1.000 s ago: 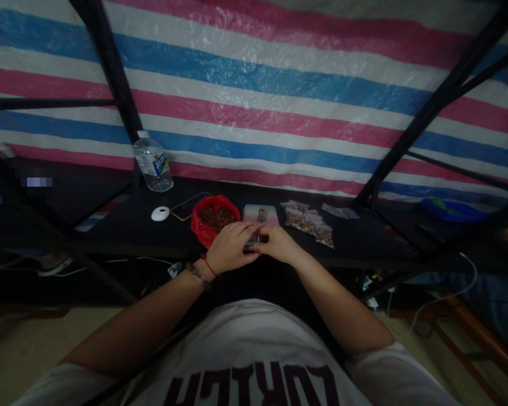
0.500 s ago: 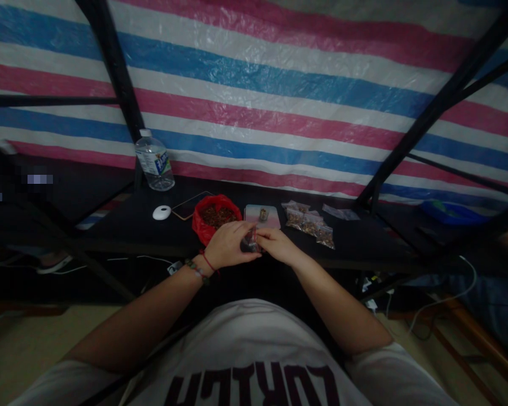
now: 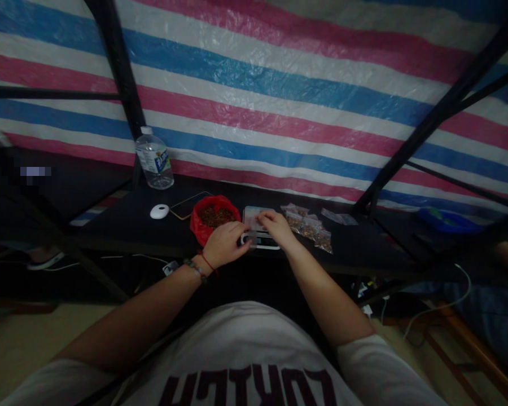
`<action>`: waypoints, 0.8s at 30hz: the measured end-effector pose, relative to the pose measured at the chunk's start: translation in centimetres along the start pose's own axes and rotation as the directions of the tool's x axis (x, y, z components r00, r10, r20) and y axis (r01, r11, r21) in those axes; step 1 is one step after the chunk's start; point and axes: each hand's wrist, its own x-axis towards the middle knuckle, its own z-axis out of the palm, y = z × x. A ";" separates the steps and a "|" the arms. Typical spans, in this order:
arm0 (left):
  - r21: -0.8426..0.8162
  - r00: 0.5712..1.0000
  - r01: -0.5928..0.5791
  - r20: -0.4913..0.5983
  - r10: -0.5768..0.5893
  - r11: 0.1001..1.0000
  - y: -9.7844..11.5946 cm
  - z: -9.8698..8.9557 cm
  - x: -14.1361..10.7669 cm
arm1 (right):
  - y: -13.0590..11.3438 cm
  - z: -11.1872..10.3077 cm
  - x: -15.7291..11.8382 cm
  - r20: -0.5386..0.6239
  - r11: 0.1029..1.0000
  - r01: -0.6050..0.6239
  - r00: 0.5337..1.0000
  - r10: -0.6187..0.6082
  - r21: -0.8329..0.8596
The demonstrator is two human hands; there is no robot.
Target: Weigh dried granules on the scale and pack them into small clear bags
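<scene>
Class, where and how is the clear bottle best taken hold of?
Probably around its body at the label, from the front: the bottle stands upright, that side is unobstructed, and a black post rises close behind it.

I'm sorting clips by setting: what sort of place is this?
Probably a makeshift workspace: a striped sheet hangs behind a black table framed by dark posts, and a scale sits beside small filled bags.

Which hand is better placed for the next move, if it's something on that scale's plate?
Probably the right hand: its fingers are over the plate. The left hand seems occupied with a clear bag at the scale's near edge.
</scene>
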 end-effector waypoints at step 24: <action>-0.038 0.997 0.052 0.064 -0.050 0.998 -0.6 3.4 -0.7 | 1.6 2.4 -0.9 0.119 0.982 -0.082 0.987 0.103 -0.171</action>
